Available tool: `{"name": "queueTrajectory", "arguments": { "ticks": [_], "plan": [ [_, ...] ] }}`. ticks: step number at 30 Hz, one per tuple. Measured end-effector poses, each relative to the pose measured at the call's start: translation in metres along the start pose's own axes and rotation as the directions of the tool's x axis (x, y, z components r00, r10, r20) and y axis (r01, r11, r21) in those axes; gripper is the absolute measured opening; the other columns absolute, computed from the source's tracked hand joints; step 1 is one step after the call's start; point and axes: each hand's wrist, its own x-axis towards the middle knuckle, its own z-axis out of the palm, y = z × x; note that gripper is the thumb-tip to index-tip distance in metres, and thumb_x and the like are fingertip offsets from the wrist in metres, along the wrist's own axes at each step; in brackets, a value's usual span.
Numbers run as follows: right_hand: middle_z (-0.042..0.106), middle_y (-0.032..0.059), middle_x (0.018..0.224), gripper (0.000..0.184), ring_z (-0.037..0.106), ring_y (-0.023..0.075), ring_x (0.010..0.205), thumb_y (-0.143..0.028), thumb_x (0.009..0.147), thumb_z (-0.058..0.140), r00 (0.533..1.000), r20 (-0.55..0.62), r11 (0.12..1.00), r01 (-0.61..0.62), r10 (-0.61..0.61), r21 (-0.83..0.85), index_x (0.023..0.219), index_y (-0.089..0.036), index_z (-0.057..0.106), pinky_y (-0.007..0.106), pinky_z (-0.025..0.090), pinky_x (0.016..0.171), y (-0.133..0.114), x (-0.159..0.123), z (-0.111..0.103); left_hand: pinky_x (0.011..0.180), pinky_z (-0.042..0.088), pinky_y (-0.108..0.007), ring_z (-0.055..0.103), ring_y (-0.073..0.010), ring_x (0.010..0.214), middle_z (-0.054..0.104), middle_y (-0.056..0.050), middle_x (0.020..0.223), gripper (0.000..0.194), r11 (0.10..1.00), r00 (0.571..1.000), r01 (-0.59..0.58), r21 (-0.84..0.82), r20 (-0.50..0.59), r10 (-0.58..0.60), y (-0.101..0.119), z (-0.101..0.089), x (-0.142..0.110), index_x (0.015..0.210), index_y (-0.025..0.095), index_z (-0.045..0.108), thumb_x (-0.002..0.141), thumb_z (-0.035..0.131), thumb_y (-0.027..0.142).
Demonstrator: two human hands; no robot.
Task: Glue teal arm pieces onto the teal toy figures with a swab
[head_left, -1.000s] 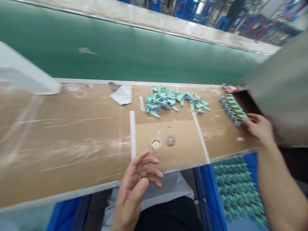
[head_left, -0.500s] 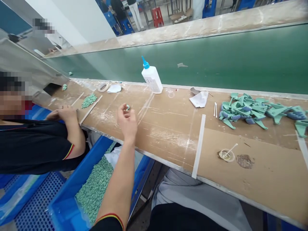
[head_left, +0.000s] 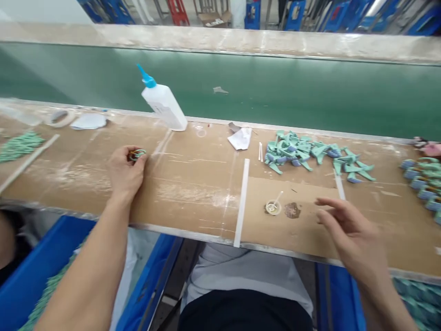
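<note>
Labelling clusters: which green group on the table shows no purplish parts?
The leftmost pile, left of the left hand: plain green; the middle heap and rightmost row both show purplish parts.

Right in front of you, a long green strip (head_left: pixel 292 94) runs from side to side. On its near side you have a brown-topped worktable (head_left: pixel 193 177); along its far edge lies a pale, worn ledge (head_left: pixel 220 39). Past the strip you see blue stools (head_left: pixel 253 16), a red stool (head_left: pixel 178 13) and a greyish floor (head_left: pixel 159 19). Beyond its left part stands a whitish wall or pillar (head_left: pixel 37 10). Light leaves a soft sheen on the strip.
</note>
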Motion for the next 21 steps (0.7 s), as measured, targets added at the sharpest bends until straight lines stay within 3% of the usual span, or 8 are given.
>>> {"name": "queueTrajectory", "arguments": {
  "ticks": [2, 5, 7, 10, 13, 15, 17, 21],
  "plan": [
    [0.085, 0.0045, 0.104, 0.033, 0.079, 0.0255, 0.085, -0.052, 0.114, 0.082, 0.998, 0.04, 0.999, -0.048, 0.049, -0.023, 0.138, -0.029, 0.087, 0.039, 0.063, 0.079, -0.013, 0.005, 0.02, 0.126, 0.055, -0.039, 0.069, -0.0236, 0.125, 0.073, 0.006, 0.132, 0.035, 0.993, 0.993, -0.103, -0.064, 0.056, 0.107, 0.017, 0.009, -0.024, 0.143, 0.021, 0.078, 0.117, 0.075, 0.045],
    [0.086, 0.0054, 0.106, 0.035, 0.079, 0.0248, 0.086, -0.052, 0.115, 0.08, 0.994, 0.095, 0.997, -0.061, 0.057, 0.039, 0.138, -0.026, 0.085, 0.039, 0.063, 0.081, -0.028, 0.019, 0.049, 0.11, 0.064, -0.04, 0.076, -0.0226, 0.107, 0.081, 0.0, 0.129, 0.048, 0.943, 0.956, -0.181, -0.278, 0.177, 0.236, 0.053, 0.022, -0.079, 0.153, 0.024, 0.079, 0.109, 0.083, 0.044],
    [0.084, 0.0052, 0.105, 0.034, 0.078, 0.0235, 0.085, -0.049, 0.114, 0.08, 0.992, 0.117, 0.996, -0.05, 0.041, 0.077, 0.137, -0.025, 0.085, 0.038, 0.061, 0.078, -0.037, 0.028, 0.062, 0.102, 0.067, -0.043, 0.082, -0.0266, 0.105, 0.087, -0.006, 0.123, 0.067, 0.892, 0.901, -0.055, -0.449, 0.363, 0.239, 0.079, 0.029, -0.122, 0.165, 0.025, 0.071, 0.103, 0.091, 0.042],
    [0.078, 0.0031, 0.098, 0.021, 0.068, 0.0198, 0.076, -0.043, 0.112, 0.082, 0.993, 0.12, 0.997, 0.013, -0.022, 0.07, 0.122, -0.025, 0.087, 0.035, 0.055, 0.07, -0.046, 0.037, 0.072, 0.097, 0.068, -0.041, 0.085, -0.0282, 0.107, 0.09, -0.011, 0.122, 0.046, 0.791, 0.755, 0.236, -0.564, 0.619, 0.216, 0.114, 0.037, -0.183, 0.137, 0.022, 0.084, 0.1, 0.098, 0.044],
    [0.072, 0.0014, 0.09, 0.014, 0.06, 0.0184, 0.071, -0.035, 0.112, 0.081, 0.987, 0.131, 0.995, 0.094, -0.095, 0.015, 0.105, -0.025, 0.086, 0.036, 0.048, 0.068, -0.053, 0.04, 0.071, 0.087, 0.068, -0.034, 0.083, -0.0229, 0.097, 0.089, -0.009, 0.111, 0.039, 0.611, 0.654, 0.517, -0.599, 0.738, 0.169, 0.14, 0.04, -0.228, 0.13, 0.022, 0.085, 0.1, 0.099, 0.043],
    [0.069, 0.0005, 0.087, 0.013, 0.058, 0.0183, 0.07, -0.031, 0.113, 0.079, 0.974, 0.174, 0.988, 0.152, -0.147, -0.018, 0.102, -0.025, 0.083, 0.036, 0.046, 0.067, -0.056, 0.039, 0.067, 0.082, 0.068, -0.031, 0.079, -0.0191, 0.088, 0.086, -0.006, 0.103, 0.037, 0.498, 0.605, 0.634, -0.592, 0.78, 0.158, 0.151, 0.042, -0.245, 0.131, 0.023, 0.084, 0.101, 0.099, 0.04],
    [0.068, 0.0, 0.088, 0.011, 0.059, 0.0183, 0.071, -0.026, 0.113, 0.076, 0.956, 0.214, 0.975, 0.216, -0.2, -0.055, 0.102, -0.025, 0.079, 0.036, 0.045, 0.068, -0.058, 0.037, 0.064, 0.079, 0.068, -0.03, 0.076, -0.0169, 0.082, 0.084, -0.004, 0.099, 0.036, 0.416, 0.586, 0.691, -0.59, 0.796, 0.155, 0.158, 0.046, -0.255, 0.13, 0.023, 0.084, 0.101, 0.1, 0.039],
    [0.07, 0.002, 0.094, 0.011, 0.067, 0.0208, 0.081, -0.02, 0.113, 0.071, 0.92, 0.284, 0.933, 0.324, -0.271, -0.159, 0.104, -0.025, 0.075, 0.037, 0.05, 0.075, -0.061, 0.035, 0.062, 0.08, 0.069, -0.028, 0.076, -0.0166, 0.084, 0.083, -0.004, 0.098, 0.035, 0.334, 0.612, 0.714, -0.615, 0.78, 0.13, 0.163, 0.057, -0.264, 0.128, 0.022, 0.086, 0.101, 0.101, 0.039]
  ]
}}
